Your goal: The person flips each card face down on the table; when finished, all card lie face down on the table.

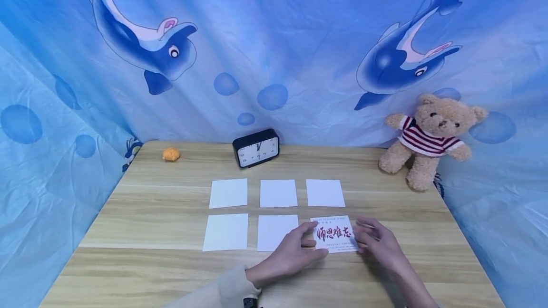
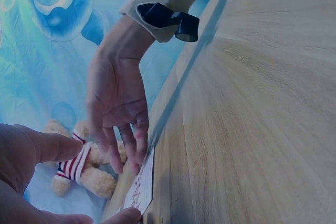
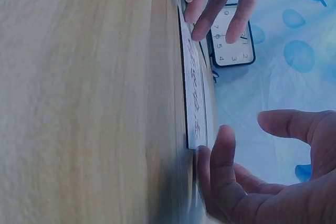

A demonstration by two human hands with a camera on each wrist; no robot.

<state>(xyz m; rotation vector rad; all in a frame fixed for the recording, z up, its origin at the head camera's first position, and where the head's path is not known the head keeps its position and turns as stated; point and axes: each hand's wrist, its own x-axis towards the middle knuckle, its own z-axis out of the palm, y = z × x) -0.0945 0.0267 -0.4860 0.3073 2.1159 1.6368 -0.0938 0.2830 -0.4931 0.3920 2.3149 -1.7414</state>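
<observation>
Fingers loosely spread, left hand [image 1: 288, 255] touching the printed card [image 1: 334, 234] at its 9 o'clock edge, right hand [image 1: 378, 244] at 3 o'clock, bare table [image 1: 141, 232] towards 6, left wrist view, fingertips [image 2: 126, 156] at the card's [image 2: 140, 190] edge, right wrist view, fingertips [image 3: 210, 169] against the card [image 3: 193, 90] edge, clock [image 3: 231, 38] beyond at 12.

Matt paper card [image 1: 334, 233], wood-grain table [image 1: 150, 232]

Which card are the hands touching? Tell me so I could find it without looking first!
Start at the wooden table and find the six square cards laid in two rows in front of the black clock. Go to the near row, at the end on the teddy bear's side, between the left hand and right hand. That printed card alone shows red writing; the other five are blank white.
</observation>
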